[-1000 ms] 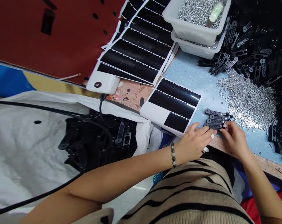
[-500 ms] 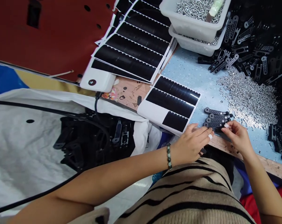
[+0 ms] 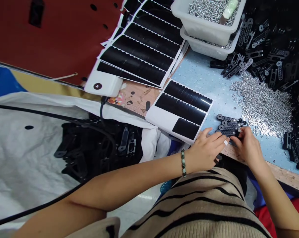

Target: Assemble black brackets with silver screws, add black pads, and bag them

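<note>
Several slim black plastic arms (image 3: 230, 123) with ribbed sides lie in a row near the table's front edge. My left hand (image 3: 208, 150) is at the row's near side, its fingers curved down against the nearest arm and holding it; the thumb's grip is hidden. A white band circles one of its fingers. At the right end of the row, my right hand (image 3: 249, 147) is closed in a pinch, with thumb and forefinger against the arm ends. What lies between those fingertips is too small to make out. Beyond it spreads a pile of silvery screws and nuts (image 3: 265, 102).
Two stacked white bins (image 3: 206, 29) of screws stand at the back. Sheets of black stickers (image 3: 144, 49) lie left of them, with a smaller sheet (image 3: 184, 107) by my left hand. Black parts (image 3: 253, 59) are heaped at right. A white sack (image 3: 22, 158) holds more black parts.
My right hand has shifted slightly left and turned inward, its fingers closer to the arm ends. My left hand has moved a little to the right.
</note>
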The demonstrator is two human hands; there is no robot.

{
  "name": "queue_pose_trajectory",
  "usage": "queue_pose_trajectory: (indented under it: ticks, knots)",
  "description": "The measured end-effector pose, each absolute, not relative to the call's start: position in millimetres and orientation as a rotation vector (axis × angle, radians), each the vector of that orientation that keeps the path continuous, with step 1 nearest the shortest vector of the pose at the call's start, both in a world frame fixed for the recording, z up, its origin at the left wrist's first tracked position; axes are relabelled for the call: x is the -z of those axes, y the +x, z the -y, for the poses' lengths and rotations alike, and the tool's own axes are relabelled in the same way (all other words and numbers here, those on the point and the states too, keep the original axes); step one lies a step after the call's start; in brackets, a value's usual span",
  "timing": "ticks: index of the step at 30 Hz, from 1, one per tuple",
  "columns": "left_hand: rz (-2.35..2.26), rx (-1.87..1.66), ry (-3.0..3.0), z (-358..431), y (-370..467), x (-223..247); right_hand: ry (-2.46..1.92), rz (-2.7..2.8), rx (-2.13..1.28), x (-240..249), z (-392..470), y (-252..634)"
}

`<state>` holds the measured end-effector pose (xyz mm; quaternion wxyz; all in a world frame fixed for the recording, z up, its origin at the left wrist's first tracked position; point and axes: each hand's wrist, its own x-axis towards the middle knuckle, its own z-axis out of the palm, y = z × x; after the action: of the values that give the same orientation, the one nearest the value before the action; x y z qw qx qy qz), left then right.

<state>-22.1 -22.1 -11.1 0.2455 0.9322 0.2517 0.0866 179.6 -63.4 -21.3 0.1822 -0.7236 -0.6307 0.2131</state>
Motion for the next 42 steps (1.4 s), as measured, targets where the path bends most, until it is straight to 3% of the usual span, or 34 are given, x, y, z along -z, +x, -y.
queue_pose_trajectory:
  ticks: [5, 11, 16, 21, 30, 37, 42]
  knots:
    - [-0.700, -0.247, 2.328, 10.0, -21.7, 2.5, -1.847, 1.808, -0.324, 6.4, 64.4, 174.7]
    - [-0.729, -0.367, 2.110, 6.2, -17.5, 3.3, -1.189, 2.071, -0.721, -13.1, 60.6, 147.2]
    - [-0.847, -0.672, 2.102, 1.9, -27.6, -4.1, -1.432, 1.708, -0.815, -9.3, 59.2, 155.7]
    - [-0.804, -0.538, 2.396, 0.9, -43.7, 6.2, -1.664, 1.319, -1.022, 11.9, 53.7, 174.7]
    - [-0.762, -0.443, 2.637, 8.4, -48.8, 21.6, -1.817, 1.493, -0.961, 19.8, 41.9, 164.9]
    - [-0.758, -0.436, 2.629, 8.0, -48.4, 19.9, -1.776, 1.259, -1.197, 23.1, 42.8, 170.1]
    - [-0.760, -0.425, 2.611, 8.4, -48.4, 19.8, -1.800, 1.329, -1.143, 25.4, 43.0, 170.5]
